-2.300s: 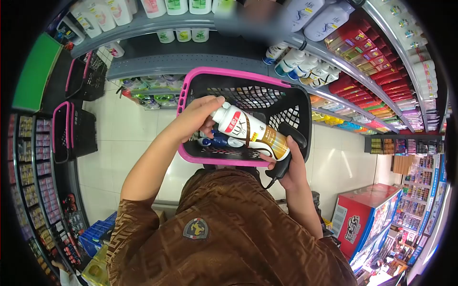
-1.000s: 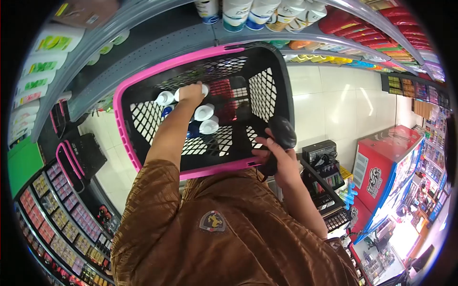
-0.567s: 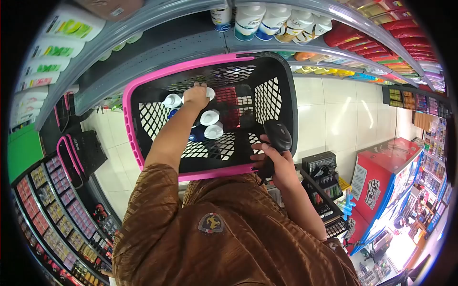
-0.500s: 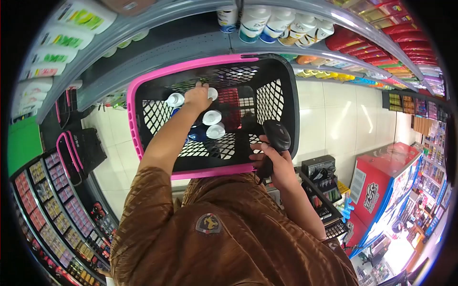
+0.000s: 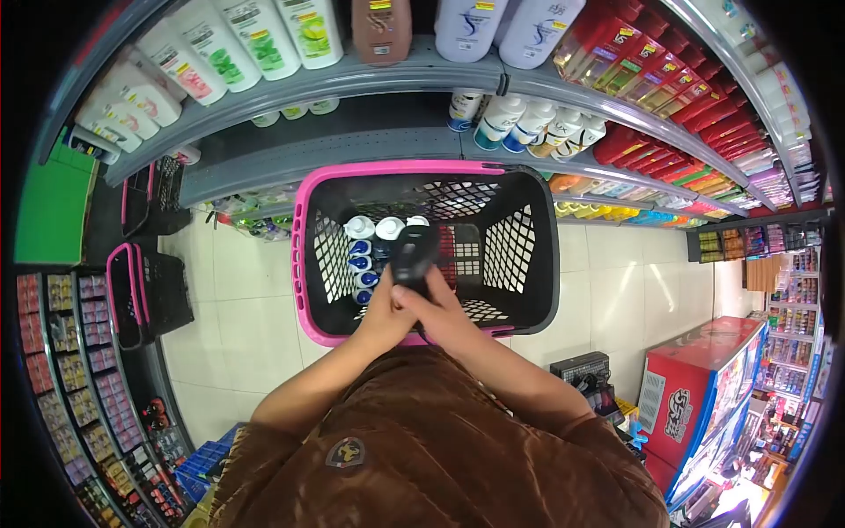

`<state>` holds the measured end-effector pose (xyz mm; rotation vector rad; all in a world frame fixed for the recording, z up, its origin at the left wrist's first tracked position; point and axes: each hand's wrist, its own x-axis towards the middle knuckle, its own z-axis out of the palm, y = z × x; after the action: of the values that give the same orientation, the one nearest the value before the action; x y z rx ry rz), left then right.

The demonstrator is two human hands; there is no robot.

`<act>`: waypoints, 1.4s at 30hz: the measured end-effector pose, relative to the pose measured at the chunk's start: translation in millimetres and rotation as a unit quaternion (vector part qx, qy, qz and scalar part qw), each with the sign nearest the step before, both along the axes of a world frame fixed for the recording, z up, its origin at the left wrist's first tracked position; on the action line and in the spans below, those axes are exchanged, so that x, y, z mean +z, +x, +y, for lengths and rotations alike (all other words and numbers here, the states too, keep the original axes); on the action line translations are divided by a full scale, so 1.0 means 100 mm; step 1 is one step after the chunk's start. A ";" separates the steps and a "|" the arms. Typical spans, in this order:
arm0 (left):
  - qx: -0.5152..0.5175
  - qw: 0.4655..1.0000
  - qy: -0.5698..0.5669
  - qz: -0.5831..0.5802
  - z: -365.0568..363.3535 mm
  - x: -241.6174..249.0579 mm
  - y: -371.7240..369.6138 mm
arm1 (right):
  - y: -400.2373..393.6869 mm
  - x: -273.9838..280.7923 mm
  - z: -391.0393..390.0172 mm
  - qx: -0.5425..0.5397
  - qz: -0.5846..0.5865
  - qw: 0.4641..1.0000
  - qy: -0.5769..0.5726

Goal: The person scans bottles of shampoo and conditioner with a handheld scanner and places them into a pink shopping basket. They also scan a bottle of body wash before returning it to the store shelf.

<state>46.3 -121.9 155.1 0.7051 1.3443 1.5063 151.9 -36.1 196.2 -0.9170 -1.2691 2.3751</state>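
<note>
A black handheld scanner (image 5: 414, 253) is raised over the near part of a black shopping basket with a pink rim (image 5: 301, 255). My right hand (image 5: 440, 308) has its fingers wrapped round the scanner's handle. Against the handle from the left, my left hand (image 5: 387, 310) is closed too, its fingers partly hidden. White-capped bottles (image 5: 359, 227) stand along the basket's far left side, and several blue-and-white tops (image 5: 360, 262) form a column below them. The scanner covers part of the basket's contents.
Shelves ahead hold shampoo bottles (image 5: 308, 33), white bottles (image 5: 500, 121) and red bottles (image 5: 620, 145). Black baskets (image 5: 163, 286) sit on the left, near a product rack (image 5: 84, 352). A red freezer (image 5: 695, 370) stands at the right.
My left hand has left the bottles in the basket and joined my right hand at the scanner. The scanner has moved left. The bottles now stand in tidier rows, and the view shows more upper shelf.
</note>
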 end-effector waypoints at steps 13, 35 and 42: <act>0.230 0.949 -0.033 -0.215 -0.94 0.09 -0.43 | -1.08 -0.20 2.77 -0.039 -0.282 0.741 0.608; 0.228 0.953 -0.164 0.115 -1.11 -0.16 -0.49 | -1.26 -0.67 3.11 -0.024 -0.202 0.662 0.721; 0.185 0.972 -0.145 0.019 -1.00 0.08 -0.60 | -0.39 0.23 1.67 -0.200 0.046 0.856 0.475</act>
<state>-14.1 -221.7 162.9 0.3087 1.7522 1.5396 112.5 131.2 218.8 -0.6207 -1.7177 1.1851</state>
